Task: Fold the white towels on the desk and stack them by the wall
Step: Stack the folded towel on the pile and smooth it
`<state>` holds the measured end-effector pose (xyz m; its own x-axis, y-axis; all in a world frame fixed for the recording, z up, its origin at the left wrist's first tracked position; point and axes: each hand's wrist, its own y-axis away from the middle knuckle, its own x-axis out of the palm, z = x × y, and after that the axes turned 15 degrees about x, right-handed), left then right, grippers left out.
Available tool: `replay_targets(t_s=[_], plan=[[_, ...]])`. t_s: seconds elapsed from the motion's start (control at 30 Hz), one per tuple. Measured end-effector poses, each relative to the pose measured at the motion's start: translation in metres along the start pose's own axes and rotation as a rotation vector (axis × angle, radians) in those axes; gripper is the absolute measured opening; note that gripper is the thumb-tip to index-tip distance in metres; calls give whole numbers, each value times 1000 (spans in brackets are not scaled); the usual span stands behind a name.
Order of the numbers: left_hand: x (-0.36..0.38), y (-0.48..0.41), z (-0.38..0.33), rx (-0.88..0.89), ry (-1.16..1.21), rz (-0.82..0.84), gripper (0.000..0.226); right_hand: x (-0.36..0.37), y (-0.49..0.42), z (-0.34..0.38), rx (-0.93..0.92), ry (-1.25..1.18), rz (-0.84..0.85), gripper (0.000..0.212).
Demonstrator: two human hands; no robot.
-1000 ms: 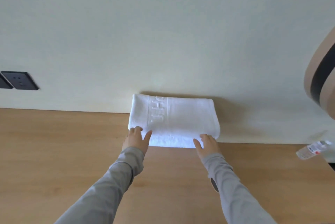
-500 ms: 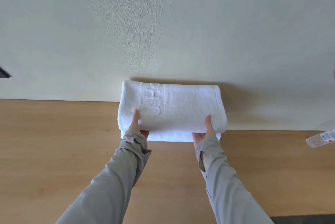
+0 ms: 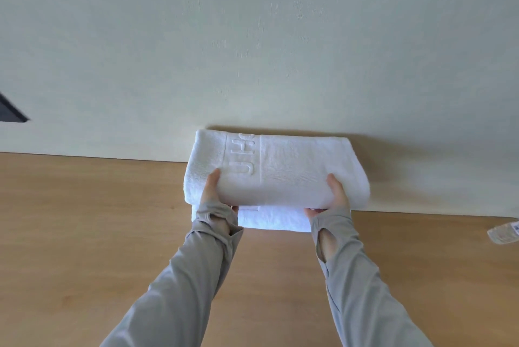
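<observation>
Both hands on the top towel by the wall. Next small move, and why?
Probably lower the top towel squarely onto the lower towel and let go: the left hand and right hand pinch its front edge, thumbs on top, and that edge looks lifted off the lower one.

Count: 2 white towels, top towel (image 3: pixel 295 175) over bottom towel (image 3: pixel 271 219), far side by wall. 2 hands: left hand (image 3: pixel 213 192), right hand (image 3: pixel 337 195). 1 plastic bottle (image 3: pixel 504 234), right edge. 1 dark wall plate (image 3: pixel 11 112), far left. 1 tabletop (image 3: pixel 84 234).
</observation>
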<state>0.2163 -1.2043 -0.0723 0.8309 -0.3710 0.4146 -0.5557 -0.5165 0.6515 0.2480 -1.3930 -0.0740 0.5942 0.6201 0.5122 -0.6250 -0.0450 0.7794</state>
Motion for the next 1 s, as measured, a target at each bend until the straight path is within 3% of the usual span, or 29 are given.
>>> replay_targets(t_s=[0.13,0.3,0.57,0.73,1.0], plan=[[4,12,-20,14,26,-3,30,16,20,-1,-26,-15,92,20],[-5,33,-56,86,66,-15,33,37,49,-15,-35,-3,202,31],[-50,75,-159,204,273,-52,39,106,113,-73,-24,103,418,37],[-109,99,-240,304,376,-128,45,162,160,-140,58,197,520,43],[-254,131,-371,482,582,-223,42,236,248,-306,154,371,740,22]])
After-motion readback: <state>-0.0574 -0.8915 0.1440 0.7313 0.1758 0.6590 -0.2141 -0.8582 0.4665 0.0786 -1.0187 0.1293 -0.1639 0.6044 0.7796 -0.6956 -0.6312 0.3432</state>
